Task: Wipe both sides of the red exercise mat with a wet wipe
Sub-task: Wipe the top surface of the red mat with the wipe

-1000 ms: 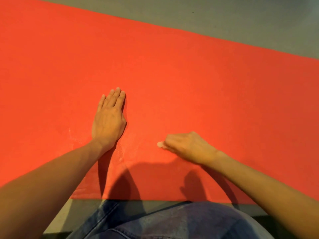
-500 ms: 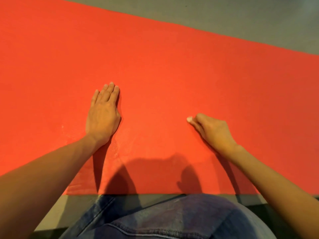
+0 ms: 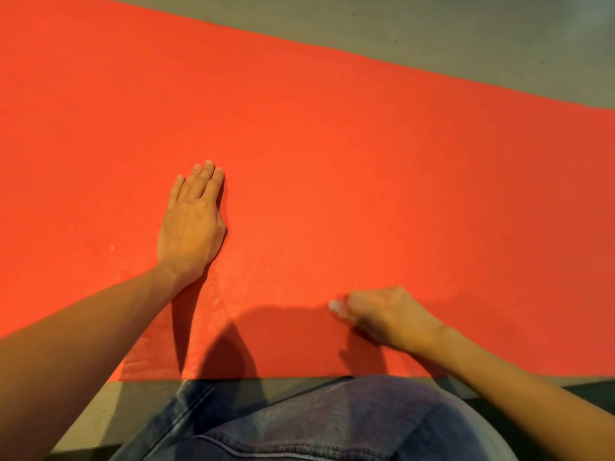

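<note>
The red exercise mat (image 3: 332, 144) lies flat on the floor and fills most of the view. My left hand (image 3: 191, 224) rests palm down on it, fingers straight and together. My right hand (image 3: 389, 316) is nearer the mat's front edge, fingers curled round a small white wet wipe (image 3: 334, 306) that is pressed to the mat. Only a bit of the wipe shows at my fingertips. A faint damp sheen marks the mat between my hands.
Grey floor (image 3: 432, 34) runs beyond the mat's far edge and along its near edge. My knee in blue jeans (image 3: 332, 424) is at the bottom, just short of the mat's front edge.
My right hand has swept with the wipe from the left, out to the right and farther away, then back toward me and leftward. My left hand has stayed flat in place.
</note>
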